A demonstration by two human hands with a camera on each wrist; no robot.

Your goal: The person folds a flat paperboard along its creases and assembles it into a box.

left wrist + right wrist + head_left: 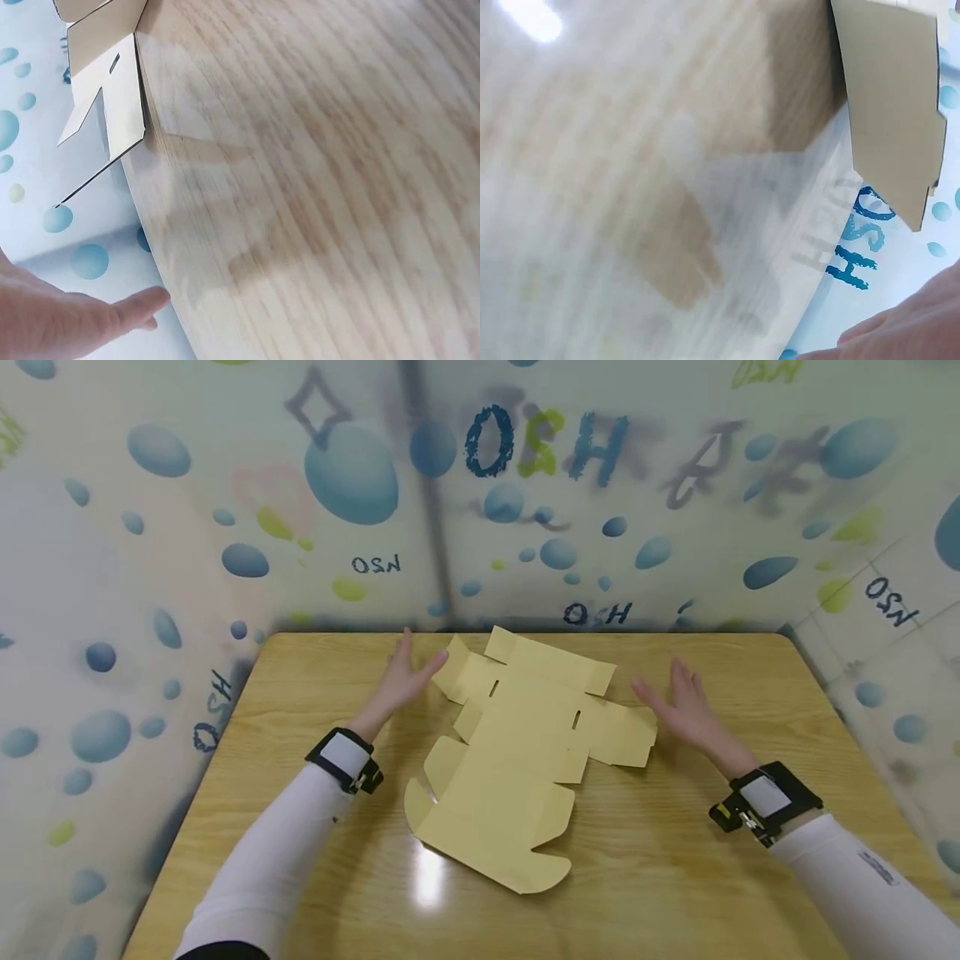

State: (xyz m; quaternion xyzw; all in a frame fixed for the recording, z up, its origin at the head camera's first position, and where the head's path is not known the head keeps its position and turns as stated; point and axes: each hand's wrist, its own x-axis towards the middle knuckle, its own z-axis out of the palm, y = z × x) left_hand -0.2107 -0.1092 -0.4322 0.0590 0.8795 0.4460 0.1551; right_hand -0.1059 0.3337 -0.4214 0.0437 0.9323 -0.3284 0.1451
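An unfolded cardboard box blank (517, 760) lies on the wooden table, its side flaps partly raised, with two narrow slots and curved tabs at the near end. To its left, my left hand (401, 681) hovers with fingers spread, the thumb close to the far-left flap. My right hand (686, 710) is held beside the right flap, fingers extended and nothing in it. In the left wrist view, the left hand (60, 319) is apart from the slotted flap (124, 97). The right wrist view has a raised cardboard flap (892, 97) above part of the right hand (915, 322).
The wooden table (300, 877) stands against a wall (480, 543) covered with printed blue and green drops and lettering. Bare wood surrounds the cardboard. Each wrist wears a black strap with a small camera.
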